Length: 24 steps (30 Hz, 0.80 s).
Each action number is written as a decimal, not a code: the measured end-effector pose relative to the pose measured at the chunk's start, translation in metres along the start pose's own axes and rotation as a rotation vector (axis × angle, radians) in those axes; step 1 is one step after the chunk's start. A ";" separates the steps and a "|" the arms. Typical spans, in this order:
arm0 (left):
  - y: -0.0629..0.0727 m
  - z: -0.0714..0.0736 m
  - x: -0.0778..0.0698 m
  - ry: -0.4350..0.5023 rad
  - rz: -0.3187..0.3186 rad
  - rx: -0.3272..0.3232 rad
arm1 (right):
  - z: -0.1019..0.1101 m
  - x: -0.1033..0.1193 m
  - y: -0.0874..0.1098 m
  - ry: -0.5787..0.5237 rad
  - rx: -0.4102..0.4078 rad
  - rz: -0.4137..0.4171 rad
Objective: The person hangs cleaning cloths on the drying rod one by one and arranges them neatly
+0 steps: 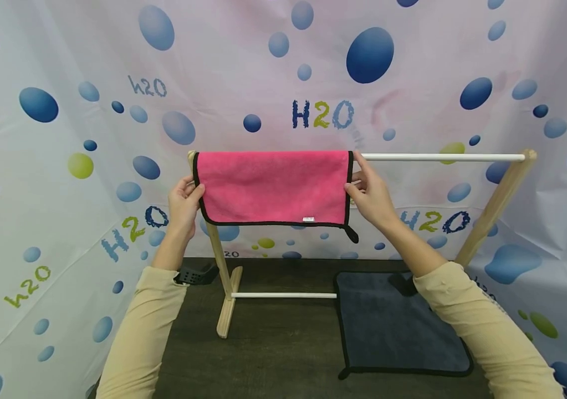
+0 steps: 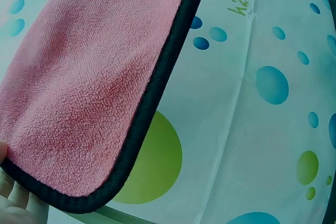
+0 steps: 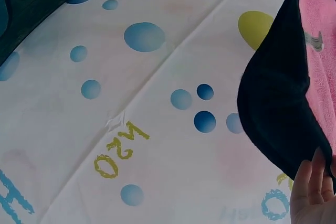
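A pink towel point(image 1: 273, 185) with black edging hangs folded over the left half of a rack's white top rod point(image 1: 443, 157). A small white tag point(image 1: 308, 219) and a black loop point(image 1: 351, 234) show along its lower edge. My left hand point(image 1: 182, 206) pinches the towel's left edge, thumb in front. At the right edge, my right hand point(image 1: 374, 195) pinches the cloth just below the rod. The left wrist view shows fingertips point(image 2: 21, 203) at the black edging. In the right wrist view, a dark underside point(image 3: 275, 87) of the towel is visible beside the fingers.
A dark grey towel point(image 1: 398, 327) with black edging lies spread on the dark surface point(image 1: 273, 338) at right, partly behind my right forearm. The rack has wooden side posts point(image 1: 495, 208) and a lower white rod point(image 1: 283, 295). A bubble-printed curtain point(image 1: 243, 66) hangs behind.
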<state>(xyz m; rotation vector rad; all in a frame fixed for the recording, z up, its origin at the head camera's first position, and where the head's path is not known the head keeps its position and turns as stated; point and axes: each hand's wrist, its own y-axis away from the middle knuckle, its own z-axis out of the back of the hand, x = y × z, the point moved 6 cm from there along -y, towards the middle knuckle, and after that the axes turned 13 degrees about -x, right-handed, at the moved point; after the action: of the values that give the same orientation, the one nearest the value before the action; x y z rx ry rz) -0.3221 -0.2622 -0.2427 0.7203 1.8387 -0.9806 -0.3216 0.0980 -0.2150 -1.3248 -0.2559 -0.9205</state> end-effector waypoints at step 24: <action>0.002 0.004 0.014 0.001 0.008 0.023 | -0.011 -0.010 0.003 -0.013 0.133 0.004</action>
<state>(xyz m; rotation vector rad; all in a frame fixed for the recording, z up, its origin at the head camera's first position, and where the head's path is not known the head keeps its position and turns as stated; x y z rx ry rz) -0.3246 -0.2633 -0.2575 0.7419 1.8266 -0.9980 -0.3297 0.0919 -0.2269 -1.2091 -0.3191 -0.8765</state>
